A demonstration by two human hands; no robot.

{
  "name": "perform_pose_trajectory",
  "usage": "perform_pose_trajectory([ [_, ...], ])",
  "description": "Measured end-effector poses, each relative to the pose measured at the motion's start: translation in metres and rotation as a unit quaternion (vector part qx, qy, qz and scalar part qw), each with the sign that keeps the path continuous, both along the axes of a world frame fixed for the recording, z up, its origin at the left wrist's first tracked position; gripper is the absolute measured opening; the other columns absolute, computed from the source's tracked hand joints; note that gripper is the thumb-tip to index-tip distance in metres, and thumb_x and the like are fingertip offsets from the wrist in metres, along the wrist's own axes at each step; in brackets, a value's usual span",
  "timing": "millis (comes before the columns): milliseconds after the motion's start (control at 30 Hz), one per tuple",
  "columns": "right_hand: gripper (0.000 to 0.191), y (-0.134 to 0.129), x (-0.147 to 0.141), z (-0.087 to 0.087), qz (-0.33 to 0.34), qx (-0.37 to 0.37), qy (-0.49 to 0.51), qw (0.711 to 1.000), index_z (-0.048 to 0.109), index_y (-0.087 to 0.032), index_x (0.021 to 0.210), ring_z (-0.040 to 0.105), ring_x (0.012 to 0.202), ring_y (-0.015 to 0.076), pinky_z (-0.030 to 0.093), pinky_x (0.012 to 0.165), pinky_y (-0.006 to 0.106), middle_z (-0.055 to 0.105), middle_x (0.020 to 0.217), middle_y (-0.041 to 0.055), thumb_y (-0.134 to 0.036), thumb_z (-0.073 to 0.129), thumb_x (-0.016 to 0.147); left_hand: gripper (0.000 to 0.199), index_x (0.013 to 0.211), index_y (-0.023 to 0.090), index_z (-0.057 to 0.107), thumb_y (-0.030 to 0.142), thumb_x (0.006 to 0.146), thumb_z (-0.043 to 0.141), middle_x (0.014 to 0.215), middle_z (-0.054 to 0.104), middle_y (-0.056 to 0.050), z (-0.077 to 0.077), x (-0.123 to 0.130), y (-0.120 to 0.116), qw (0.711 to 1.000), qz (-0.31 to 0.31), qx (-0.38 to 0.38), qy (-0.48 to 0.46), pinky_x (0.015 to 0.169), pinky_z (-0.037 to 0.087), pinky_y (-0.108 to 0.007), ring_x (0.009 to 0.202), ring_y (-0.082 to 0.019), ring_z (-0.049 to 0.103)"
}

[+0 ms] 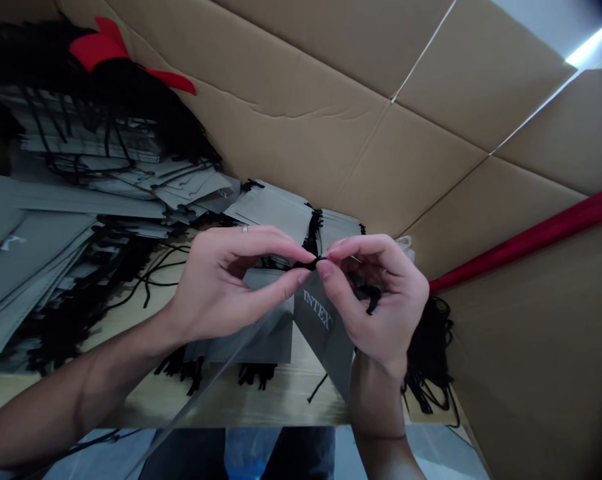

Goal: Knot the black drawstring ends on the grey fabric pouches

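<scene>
We pinched black cord (311, 265), left hand (225, 280) and right hand (381, 300) in fingertip grip, grey INTEX piece (323, 343) showed below.

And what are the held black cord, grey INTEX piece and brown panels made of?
Black cord: probably textile, matte; it looks limp. Grey INTEX piece: likely paper or card, smooth, perhaps coated, flat with pale lettering. Brown panels: apparently cardboard, matte, creased and folded.

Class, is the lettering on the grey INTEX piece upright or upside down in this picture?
Upright, though tilted: on the grey INTEX piece by the right hand, the white letters read left to right, slanting downward.
</scene>
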State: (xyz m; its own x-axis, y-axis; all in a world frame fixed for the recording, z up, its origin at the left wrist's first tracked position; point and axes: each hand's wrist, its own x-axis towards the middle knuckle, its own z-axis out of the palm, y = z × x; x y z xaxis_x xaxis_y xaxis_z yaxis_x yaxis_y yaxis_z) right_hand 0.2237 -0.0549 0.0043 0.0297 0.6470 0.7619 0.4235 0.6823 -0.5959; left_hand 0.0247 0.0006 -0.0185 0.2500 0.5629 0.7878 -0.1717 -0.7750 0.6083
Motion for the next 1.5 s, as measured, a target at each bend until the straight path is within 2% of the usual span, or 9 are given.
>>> perform_pose_trajectory([
  [233, 0.007, -0.003, 0.007, 0.001, 0.012, -0.023, -0.056, 0.998, 0.082, -0.026, 0.105, 0.074, 0.081, 0.0152, 0.059, 0.066, 0.030, 0.082, 0.097, 0.0009, -0.019, 0.084, 0.108, 0.020, 0.116, 0.028, 0.086, 0.020, 0.099, 0.092, 0.104, 0.090, 0.000, -0.004, 0.002, 0.001, 1.000, 0.011, 0.016, 0.021, 0.082, 0.068, -0.028, 0.092, -0.016, 0.084],
  [367, 0.008, -0.003, 0.009, 0.001, 0.025, -0.023, -0.034, 0.999, 0.081, -0.026, 0.103, 0.077, 0.083, 0.0171, 0.064, 0.069, 0.030, 0.082, 0.095, 0.0013, -0.021, 0.083, 0.109, 0.022, 0.127, 0.023, 0.082, 0.031, 0.107, 0.083, 0.116, 0.086, -0.007, -0.001, -0.002, 0.011, 0.988, -0.118, -0.051, 0.084, 0.095, 0.071, -0.032, 0.106, -0.021, 0.082],
  [500, 0.009, -0.002, 0.010, 0.001, 0.024, -0.014, -0.025, 0.999, 0.079, -0.025, 0.101, 0.077, 0.081, 0.0170, 0.064, 0.066, 0.028, 0.079, 0.093, 0.0015, -0.021, 0.084, 0.108, 0.026, 0.102, 0.019, 0.082, 0.036, 0.115, 0.067, 0.097, 0.078, -0.006, 0.000, -0.006, 0.024, 0.955, -0.221, -0.093, 0.175, 0.079, 0.066, -0.028, 0.087, -0.019, 0.075],
  [667, 0.012, -0.001, 0.012, 0.004, 0.022, -0.022, -0.028, 0.999, 0.076, -0.024, 0.101, 0.071, 0.076, 0.0137, 0.060, 0.064, 0.025, 0.077, 0.090, 0.0001, -0.018, 0.081, 0.110, 0.024, 0.105, 0.020, 0.081, 0.039, 0.115, 0.070, 0.082, 0.076, -0.001, 0.001, -0.010, 0.022, 0.962, -0.177, -0.123, 0.170, 0.054, 0.049, -0.021, 0.064, -0.014, 0.063],
  [800, 0.010, 0.001, 0.020, 0.007, 0.070, -0.043, -0.052, 0.995, 0.078, -0.024, 0.110, 0.073, 0.081, 0.0137, 0.059, 0.065, 0.024, 0.078, 0.095, 0.0000, -0.020, 0.086, 0.107, 0.026, 0.100, 0.020, 0.079, 0.033, 0.118, 0.065, 0.074, 0.070, 0.002, 0.010, -0.015, 0.014, 0.969, -0.141, -0.053, 0.194, 0.052, 0.046, -0.020, 0.059, -0.011, 0.058],
  [933, 0.035, 0.002, 0.024, 0.008, 0.128, -0.083, -0.095, 0.984, 0.083, -0.025, 0.122, 0.073, 0.076, 0.0134, 0.061, 0.064, 0.025, 0.084, 0.103, 0.0005, -0.022, 0.102, 0.093, 0.020, 0.102, 0.021, 0.079, 0.028, 0.116, 0.066, 0.075, 0.070, 0.003, 0.013, -0.016, 0.012, 0.971, -0.123, 0.011, 0.203, 0.057, 0.048, -0.022, 0.063, -0.012, 0.061],
  [1167, 0.012, 0.001, 0.020, 0.009, 0.140, -0.091, -0.090, 0.982, 0.083, -0.020, 0.103, 0.064, 0.061, 0.0069, 0.052, 0.054, 0.019, 0.082, 0.088, -0.0021, -0.013, 0.090, 0.097, 0.021, 0.097, 0.021, 0.070, 0.016, 0.115, 0.060, 0.072, 0.058, 0.006, 0.014, -0.017, 0.010, 0.965, -0.105, 0.075, 0.229, 0.057, 0.040, -0.022, 0.061, -0.010, 0.052],
  [1400, 0.018, 0.001, 0.019, 0.003, 0.196, -0.117, -0.027, 0.973, 0.083, -0.022, 0.099, 0.066, 0.063, 0.0098, 0.052, 0.054, 0.020, 0.077, 0.080, -0.0031, -0.013, 0.098, 0.091, 0.033, 0.083, 0.022, 0.055, 0.009, 0.113, 0.060, 0.067, 0.046, 0.007, 0.029, -0.032, 0.011, 0.935, -0.222, 0.049, 0.273, 0.059, 0.038, -0.024, 0.058, -0.010, 0.045],
  [1500, 0.018, 0.002, 0.016, 0.002, 0.207, -0.106, -0.028, 0.972, 0.084, -0.024, 0.104, 0.069, 0.066, 0.0104, 0.055, 0.057, 0.021, 0.081, 0.088, -0.0023, -0.014, 0.096, 0.094, 0.033, 0.083, 0.022, 0.057, 0.010, 0.113, 0.058, 0.066, 0.046, 0.008, 0.031, -0.036, 0.010, 0.943, -0.198, 0.037, 0.266, 0.057, 0.037, -0.024, 0.056, -0.009, 0.045],
])
